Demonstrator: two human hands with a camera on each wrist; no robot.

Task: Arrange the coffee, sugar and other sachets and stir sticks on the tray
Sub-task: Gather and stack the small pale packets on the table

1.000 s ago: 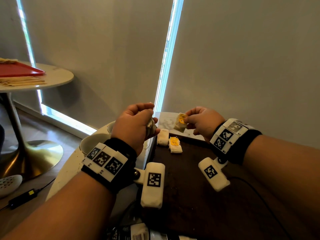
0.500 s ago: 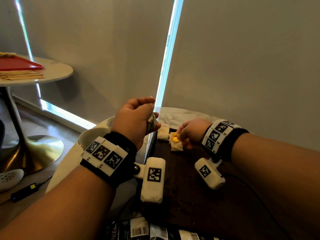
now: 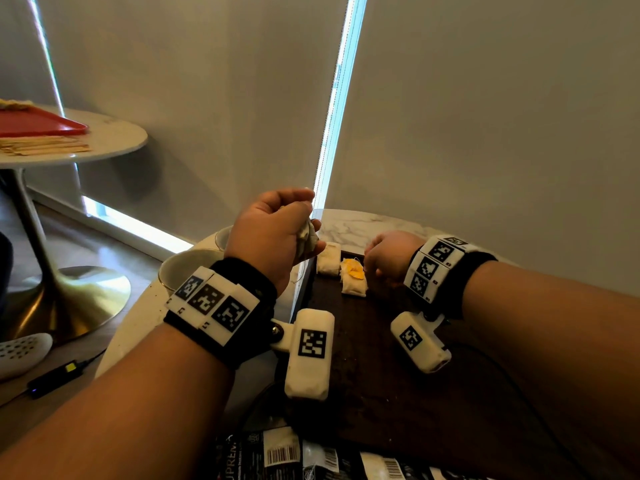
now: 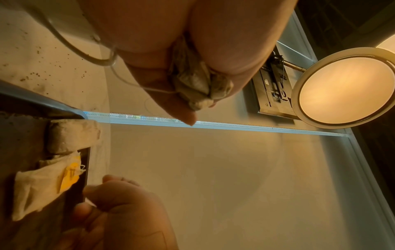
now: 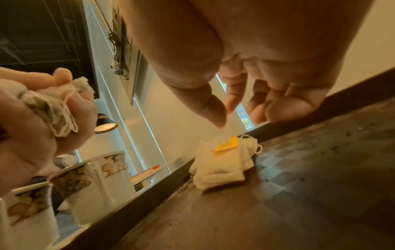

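My left hand [image 3: 304, 223] hovers over the tray's left rim and grips a crumpled bunch of tea bags [image 3: 309, 237], which shows in its palm in the left wrist view [image 4: 196, 84]. On the dark brown tray [image 3: 363, 358], at the far left corner, lies a plain tea bag [image 3: 329, 259]. Beside it is a small pile of tea bags with a yellow tag [image 3: 353, 277] on top. My right hand [image 3: 372, 263] is just to the right of that pile. In the right wrist view its fingers [image 5: 278, 108] hang loosely curled and hold nothing, above the tagged pile [image 5: 222, 162].
Two flowered cups [image 5: 91, 177] stand on the marble table [image 3: 363, 226] left of the tray. Black sachets with barcodes [image 3: 277, 455] lie at the tray's near edge. A second round table at far left carries a red tray [image 3: 41, 126] and wooden stir sticks [image 3: 45, 145].
My right hand carried a yellow-tagged tea bag down from the air to the pile on the tray and let it go. The left hand kept its bunch and hardly moved.
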